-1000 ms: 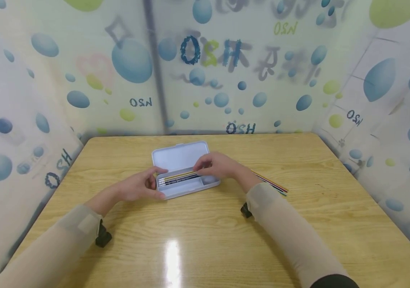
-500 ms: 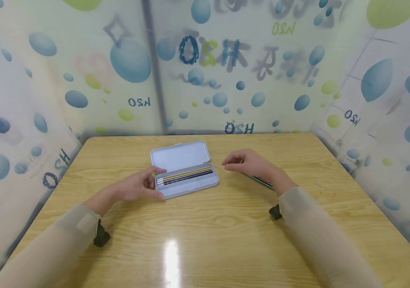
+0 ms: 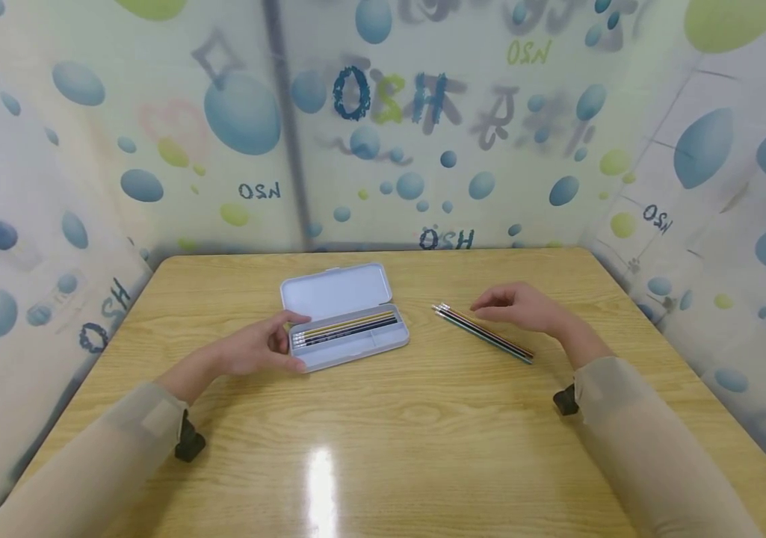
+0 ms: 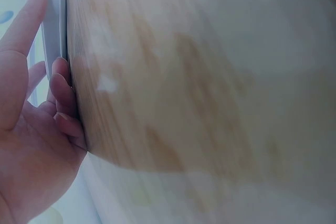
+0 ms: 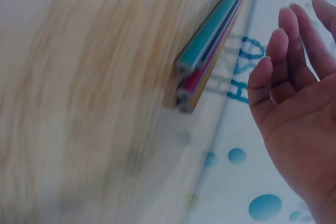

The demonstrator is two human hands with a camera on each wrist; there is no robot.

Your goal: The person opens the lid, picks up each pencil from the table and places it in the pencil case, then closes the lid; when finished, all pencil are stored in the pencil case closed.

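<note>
A pale blue-white pencil case [image 3: 337, 293] lies with its lid raised back on the table. Inside its rear compartment, several pencils [image 3: 345, 329] in yellow and dark colours lie side by side. My left hand [image 3: 251, 350] holds the case's left end, thumb at the front corner and index finger at the hinge side; the left wrist view shows the case's edge [image 4: 53, 35] by the fingers. To the right, a bundle of loose pencils [image 3: 483, 334], teal, dark, red and orange, rests on the wood. Just beyond it hovers my right hand [image 3: 524, 308], fingers loosely bent, holding nothing.
The wooden table [image 3: 383, 418] has a bright light reflection near its front. Patterned curtain-like walls [image 3: 383, 172] with blue and green drops enclose it at the back and on both sides.
My right hand has moved from above the case rightward to beside the loose pencils, bringing the whole bundle into view. The left hand stays at the case's end.
</note>
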